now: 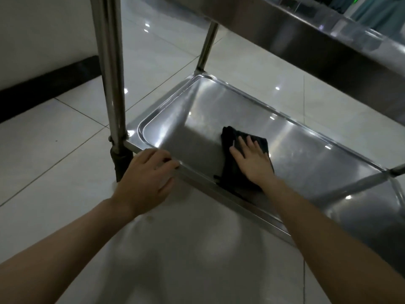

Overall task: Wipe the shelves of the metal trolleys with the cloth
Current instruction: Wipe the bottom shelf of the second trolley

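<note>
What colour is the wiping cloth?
The cloth is black, plain to see in the head view.

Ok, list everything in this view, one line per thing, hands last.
lower shelf: one, steel, centre of view, rimmed like a tray
upper shelf: one, steel, top right, above the lower one
posts: three seen, steel, at the shelf corners
dark fitting: one, black, under the near-left post; possibly a castor mount
cloth: one, black, on the lower shelf near its front rim
floor: glossy white tiles, all round the trolley
wall: white, top left
skirting: one black strip along the foot of the wall
left hand: grips the lower shelf's front rim beside the near-left post
right hand: lies flat on the cloth, fingers straight
</note>
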